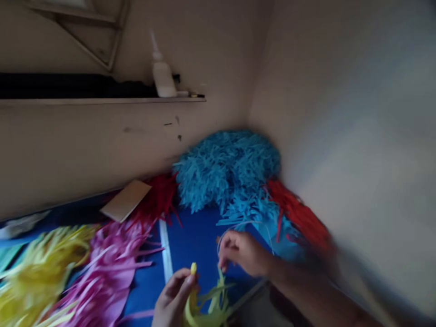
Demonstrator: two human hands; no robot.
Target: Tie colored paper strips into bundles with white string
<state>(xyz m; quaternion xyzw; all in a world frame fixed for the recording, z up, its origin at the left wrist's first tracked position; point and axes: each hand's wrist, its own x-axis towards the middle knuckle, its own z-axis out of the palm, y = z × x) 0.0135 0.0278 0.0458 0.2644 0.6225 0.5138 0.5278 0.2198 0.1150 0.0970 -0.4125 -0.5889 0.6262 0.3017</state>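
At 9 o'clock a yellow pile (37,272) runs off the left edge; just beside it, a pink pile (109,268) spills its ends onto the blue mat (194,240); at 10 o'clock a card (126,200) lies tilted against a red pile (156,200). Above them, at 11 o'clock, a shelf (102,101) carries 1 white bottle (162,75) near its right end. A white line (166,259) crosses the mat; the bare strip right of it is the only open floor. At 6 o'clock the left hand (172,295) is clamped on yellow strips (204,304), thumb and fingers pinched on their top end; the strips trail to the bottom edge. Just right, the right hand (243,252) has its fingers bunched together above the strips; blur hides whether they grip anything. At 12 o'clock a blue pile (228,168) fills the corner; at 3 o'clock red strips (299,218) hug the wall (357,136).
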